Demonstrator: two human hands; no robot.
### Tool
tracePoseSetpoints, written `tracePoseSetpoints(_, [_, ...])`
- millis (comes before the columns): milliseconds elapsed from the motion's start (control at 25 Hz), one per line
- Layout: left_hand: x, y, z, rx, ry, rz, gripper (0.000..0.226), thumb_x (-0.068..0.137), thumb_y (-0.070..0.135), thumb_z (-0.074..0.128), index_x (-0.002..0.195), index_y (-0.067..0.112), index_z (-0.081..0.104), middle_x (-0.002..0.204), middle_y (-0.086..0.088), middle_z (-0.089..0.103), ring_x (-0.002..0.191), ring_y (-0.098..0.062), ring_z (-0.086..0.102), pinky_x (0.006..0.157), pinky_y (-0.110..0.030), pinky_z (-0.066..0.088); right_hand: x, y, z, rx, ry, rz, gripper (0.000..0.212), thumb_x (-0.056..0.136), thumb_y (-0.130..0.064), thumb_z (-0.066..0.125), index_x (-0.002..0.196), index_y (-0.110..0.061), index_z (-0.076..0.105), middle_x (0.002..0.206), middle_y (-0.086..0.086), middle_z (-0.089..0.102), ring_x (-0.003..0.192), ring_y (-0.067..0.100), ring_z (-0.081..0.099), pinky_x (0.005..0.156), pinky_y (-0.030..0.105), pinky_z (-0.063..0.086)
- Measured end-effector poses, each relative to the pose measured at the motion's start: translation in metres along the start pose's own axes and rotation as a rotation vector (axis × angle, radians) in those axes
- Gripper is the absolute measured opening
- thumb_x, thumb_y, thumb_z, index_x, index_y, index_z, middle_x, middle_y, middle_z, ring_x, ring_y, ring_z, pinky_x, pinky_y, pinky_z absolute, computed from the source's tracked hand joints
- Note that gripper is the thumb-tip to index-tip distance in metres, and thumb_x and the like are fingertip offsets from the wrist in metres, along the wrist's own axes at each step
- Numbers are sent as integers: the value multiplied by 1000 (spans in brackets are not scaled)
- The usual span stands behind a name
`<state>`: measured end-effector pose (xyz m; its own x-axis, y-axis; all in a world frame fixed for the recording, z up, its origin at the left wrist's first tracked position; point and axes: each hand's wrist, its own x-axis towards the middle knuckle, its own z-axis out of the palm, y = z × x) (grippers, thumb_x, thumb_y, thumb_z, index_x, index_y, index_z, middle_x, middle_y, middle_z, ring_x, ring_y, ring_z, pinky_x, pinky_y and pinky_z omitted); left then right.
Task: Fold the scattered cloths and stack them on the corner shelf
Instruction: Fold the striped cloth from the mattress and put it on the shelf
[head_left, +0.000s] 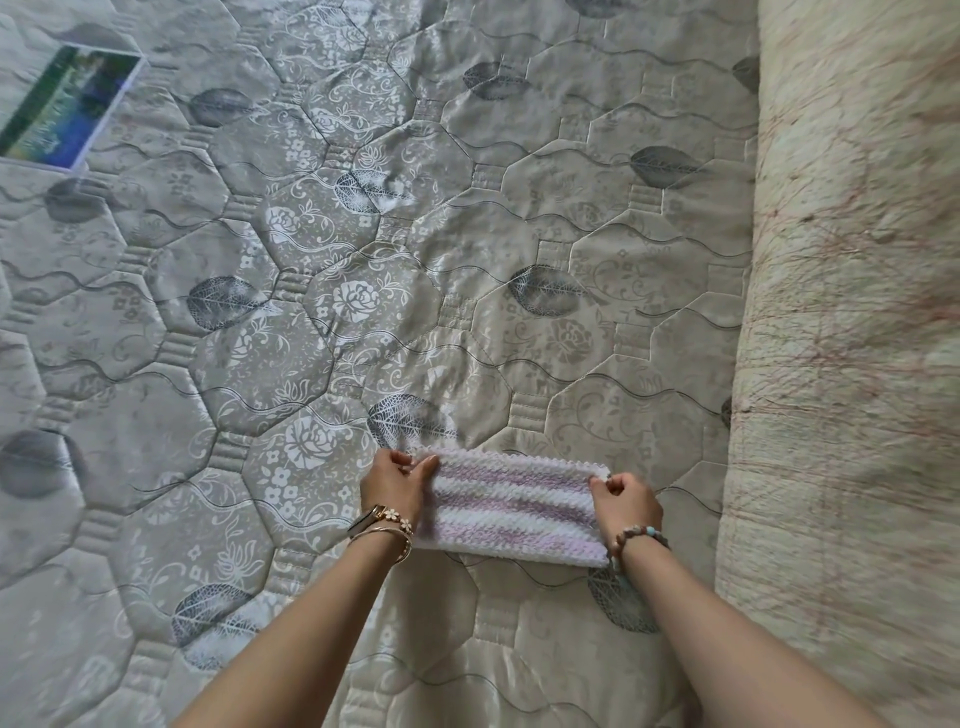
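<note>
Nearly the whole view is filled by a quilted mattress surface (363, 260), beige-grey, stitched in octagons with printed leaves and roses. A printed label (70, 106) is seen at upper left. Along the right edge a cream surface with reddish veining (852, 312) is observed, possibly marble flooring; blurred.

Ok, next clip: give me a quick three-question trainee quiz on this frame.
1. True or false: the striped cloth lies on the quilted mattress.
2. Which hand wears the beaded bracelet: A) left hand B) right hand?
3. What lies at the mattress's far left corner?

Key:
1. True.
2. B.
3. A printed label.
</note>
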<state>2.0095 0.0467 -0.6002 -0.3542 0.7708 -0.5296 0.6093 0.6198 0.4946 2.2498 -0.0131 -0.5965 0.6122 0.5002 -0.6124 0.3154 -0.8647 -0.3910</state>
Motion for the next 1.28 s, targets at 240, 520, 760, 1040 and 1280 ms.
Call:
tracePoseSetpoints(240, [-21, -26, 37, 520, 136, 918, 54, 92, 41, 43, 136, 10, 37, 139, -12, 41, 129, -30, 40, 103, -44, 37, -19, 13, 19, -278, 248, -584, 42, 76, -19, 78, 112, -4, 63, 122, 21, 57, 109, 38, 57, 92, 45, 50])
tracePoseSetpoints(520, [-27, -53, 74, 725, -49, 966, 69, 97, 61, 14, 154, 23, 15, 163, 2, 8, 147, -28, 15, 114, -53, 15, -5, 49, 47, -525, 191, -644, 64, 99, -54, 10, 145, -20, 37, 152, 6, 39, 139, 22, 26, 110, 40, 15])
tracePoseSetpoints(760, [-41, -41, 67, 653, 49, 944, 70, 94, 56, 31, 151, 16, 25, 159, -9, 22, 145, -31, 19, 111, -51, 19, -30, 24, 36, -64, 237, -244, 70, 88, -34, 64, 140, 5, 39, 137, 29, 45, 124, 41, 42, 106, 43, 31])
tracePoseSetpoints(1040, [-57, -32, 43, 581, -118, 1052, 49, 74, 39, 43, 121, 28, 53, 119, 5, 68, 97, -22, 69, 77, -33, 56, -55, -7, 23, 145, -22, 171, 41, 74, -36, 68, 99, -4, 59, 103, 18, 65, 98, 36, 60, 78, 36, 42])
tracePoseSetpoints(1280, [-48, 4, 22, -14, -370, 613, 31, 65, 17, 54, 87, 17, 76, 89, -2, 76, 83, -18, 65, 74, -29, 48, -105, -64, 27, 223, -159, -180, 20, 80, -19, 70, 89, -19, 51, 83, 3, 64, 79, 23, 59, 64, 24, 34])
